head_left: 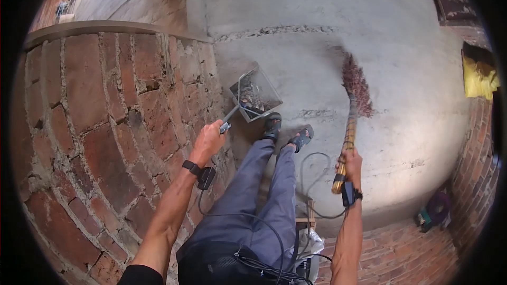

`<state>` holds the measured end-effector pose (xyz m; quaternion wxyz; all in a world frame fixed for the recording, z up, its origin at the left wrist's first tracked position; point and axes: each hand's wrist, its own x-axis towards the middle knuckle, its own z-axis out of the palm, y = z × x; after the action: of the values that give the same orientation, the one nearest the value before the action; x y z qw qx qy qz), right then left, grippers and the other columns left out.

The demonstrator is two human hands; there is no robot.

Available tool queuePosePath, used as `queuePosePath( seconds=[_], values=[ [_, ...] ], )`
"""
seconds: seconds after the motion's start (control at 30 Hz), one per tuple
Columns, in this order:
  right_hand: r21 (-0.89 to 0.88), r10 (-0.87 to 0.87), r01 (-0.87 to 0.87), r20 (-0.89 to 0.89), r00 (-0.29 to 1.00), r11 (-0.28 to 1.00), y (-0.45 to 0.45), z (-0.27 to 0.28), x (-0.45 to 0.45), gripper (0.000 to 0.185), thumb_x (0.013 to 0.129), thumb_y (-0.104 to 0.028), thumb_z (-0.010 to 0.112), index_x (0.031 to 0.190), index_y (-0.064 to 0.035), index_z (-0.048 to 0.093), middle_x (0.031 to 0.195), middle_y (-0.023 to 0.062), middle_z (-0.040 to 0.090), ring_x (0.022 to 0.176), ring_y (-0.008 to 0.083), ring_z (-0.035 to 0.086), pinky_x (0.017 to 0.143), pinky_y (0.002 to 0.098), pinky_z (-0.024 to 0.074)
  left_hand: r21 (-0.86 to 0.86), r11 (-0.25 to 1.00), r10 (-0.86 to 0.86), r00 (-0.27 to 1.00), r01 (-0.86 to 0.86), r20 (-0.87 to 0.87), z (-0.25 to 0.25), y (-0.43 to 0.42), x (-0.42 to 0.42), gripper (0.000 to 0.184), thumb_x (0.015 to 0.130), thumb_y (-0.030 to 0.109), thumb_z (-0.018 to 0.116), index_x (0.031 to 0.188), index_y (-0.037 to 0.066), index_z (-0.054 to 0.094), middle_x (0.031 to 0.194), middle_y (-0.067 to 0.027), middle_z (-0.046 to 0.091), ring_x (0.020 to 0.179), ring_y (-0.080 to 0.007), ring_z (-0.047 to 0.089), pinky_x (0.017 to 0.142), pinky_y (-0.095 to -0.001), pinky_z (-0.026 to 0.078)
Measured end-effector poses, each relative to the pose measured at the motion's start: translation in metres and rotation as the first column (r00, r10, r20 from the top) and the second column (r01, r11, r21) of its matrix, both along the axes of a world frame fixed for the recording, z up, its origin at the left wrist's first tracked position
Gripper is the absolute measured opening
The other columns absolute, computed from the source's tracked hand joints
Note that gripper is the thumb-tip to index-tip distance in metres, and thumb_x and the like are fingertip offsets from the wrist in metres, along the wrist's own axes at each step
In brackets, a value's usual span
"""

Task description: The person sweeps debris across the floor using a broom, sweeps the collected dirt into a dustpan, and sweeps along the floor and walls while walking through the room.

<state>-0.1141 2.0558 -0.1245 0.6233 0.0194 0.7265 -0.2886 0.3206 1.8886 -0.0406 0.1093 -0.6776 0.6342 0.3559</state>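
Note:
My left hand (208,140) is wrapped round the handle of a dustpan (270,91). The dustpan rests on the concrete floor just beyond my feet, beside the brick wall, with grey and dark debris inside it. In my right hand (349,164) is the bound handle of a broom (352,119), fingers closed round it. Its reddish-brown bristles (355,82) are out ahead to the right, over the floor and apart from the dustpan; their tip is blurred.
A brick wall (116,142) stands close on my left. Rough cracks cross the concrete floor (391,68). A yellow bag (478,76) is at the far right, and a dark purple round object (438,208) lies lower right. Cables (237,214) hang from my wrists across my legs.

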Motion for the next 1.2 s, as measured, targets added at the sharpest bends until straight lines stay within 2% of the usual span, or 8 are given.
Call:
queuePosePath(
  seconds=[0.23, 0.3, 0.4, 0.47, 0.57, 0.9, 1.13, 1.2],
  values=[
    [-0.084, 0.385, -0.453, -0.404, 0.83, 0.888, 0.051, -0.074, 0.131, 0.018, 0.09, -0.012, 0.062, 0.102, -0.0027, 0.052, 0.072, 0.0083, 0.062, 0.052, 0.0202, 0.061, 0.045, 0.0362, 0.0511, 0.023, 0.999, 0.021, 0.999, -0.022, 0.049, -0.009, 0.013, 0.006, 0.016, 0.093, 0.015, 0.063, 0.097, 0.0, 0.065, 0.08, -0.0283, 0.064, 0.08, -0.0487, 0.063, 0.07, -0.0522, 0.049],
    [0.042, 0.466, -0.465, -0.142, 0.873, 0.884, 0.057, -0.042, 0.187, 0.054, 0.088, -0.014, 0.065, 0.135, 0.0048, 0.047, 0.081, 0.0211, 0.068, 0.07, 0.0408, 0.067, 0.071, 0.0474, 0.0566, 0.042, 0.999, 0.025, 0.997, -0.028, 0.069, -0.011, 0.015, 0.002, 0.016, 0.092, 0.015, 0.063, 0.096, 0.0, 0.065, 0.081, -0.0286, 0.064, 0.081, -0.0489, 0.063, 0.07, -0.0528, 0.049],
    [0.151, 0.572, -0.562, -0.028, 0.82, 0.813, 0.035, 0.031, 0.204, 0.064, 0.09, -0.013, 0.065, 0.147, 0.0002, 0.039, 0.082, 0.0186, 0.067, 0.063, 0.0333, 0.067, 0.061, 0.044, 0.0568, 0.052, 0.999, 0.014, 0.999, -0.016, 0.045, -0.017, 0.016, -0.004, 0.017, 0.091, 0.014, 0.064, 0.102, 0.001, 0.064, 0.086, -0.0305, 0.066, 0.087, -0.0491, 0.064, 0.075, -0.0576, 0.05],
    [0.106, 0.23, -0.298, 0.417, 0.88, 0.949, 0.033, 0.07, 0.189, 0.064, 0.092, -0.012, 0.066, 0.149, -0.0063, 0.038, 0.078, 0.013, 0.065, 0.057, 0.0237, 0.065, 0.049, 0.0405, 0.0548, 0.064, 0.997, 0.042, 0.999, -0.043, 0.025, -0.011, 0.02, -0.004, 0.015, 0.091, 0.012, 0.062, 0.101, 0.0, 0.064, 0.086, -0.0311, 0.066, 0.087, -0.0492, 0.064, 0.075, -0.0578, 0.049],
    [0.183, 0.068, -0.124, 0.285, 0.956, 0.975, 0.031, 0.096, 0.16, 0.054, 0.093, -0.011, 0.065, 0.142, -0.0106, 0.044, 0.072, 0.0067, 0.061, 0.052, 0.0165, 0.062, 0.04, 0.035, 0.0514, 0.046, 0.996, 0.074, 0.997, -0.074, -0.011, -0.009, 0.025, 0.011, 0.013, 0.09, 0.009, 0.06, 0.1, 0.0, 0.064, 0.088, -0.031, 0.066, 0.088, -0.0494, 0.064, 0.074, -0.0567, 0.048],
    [0.049, 0.048, -0.051, 0.069, 0.996, 0.997, -0.013, 0.088, 0.035, 0.024, 0.097, -0.018, 0.058, 0.118, -0.01, 0.05, 0.073, 0.0101, 0.059, 0.049, 0.0194, 0.061, 0.039, 0.034, 0.0519, 0.043, 0.939, 0.345, 0.931, -0.342, -0.123, 0.064, 0.06, 0.043, 0.016, 0.094, 0.013, 0.059, 0.089, -0.002, 0.057, 0.072, -0.0264, 0.058, 0.07, -0.0471, 0.058, 0.062, -0.0477, 0.044],
    [0.153, -0.27, 0.228, 0.382, 0.884, 0.962, -0.046, 0.037, 0.048, 0.033, 0.098, -0.039, 0.057, 0.106, -0.0073, 0.056, 0.077, 0.0103, 0.062, 0.056, 0.0207, 0.061, 0.046, 0.0363, 0.0533, 0.037, 0.862, 0.506, 0.857, -0.505, -0.098, 0.095, 0.102, 0.057, 0.029, 0.099, 0.027, 0.062, 0.091, -0.001, 0.058, 0.071, -0.0249, 0.052, 0.062, -0.0366, 0.052, 0.061, -0.0436, 0.044],
    [0.176, -0.206, 0.122, 0.616, 0.76, 0.977, -0.073, 0.005, 0.086, 0.046, 0.099, -0.05, 0.049, 0.098, -0.0054, 0.059, 0.069, 0.003, 0.058, 0.055, 0.0182, 0.057, 0.051, 0.0329, 0.0491, 0.04, 0.854, 0.52, 0.847, -0.519, -0.112, 0.096, 0.114, 0.06, 0.03, 0.1, 0.027, 0.061, 0.092, -0.001, 0.059, 0.07, -0.0228, 0.054, 0.062, -0.0324, 0.051, 0.061, -0.0427, 0.044]
  ],
)
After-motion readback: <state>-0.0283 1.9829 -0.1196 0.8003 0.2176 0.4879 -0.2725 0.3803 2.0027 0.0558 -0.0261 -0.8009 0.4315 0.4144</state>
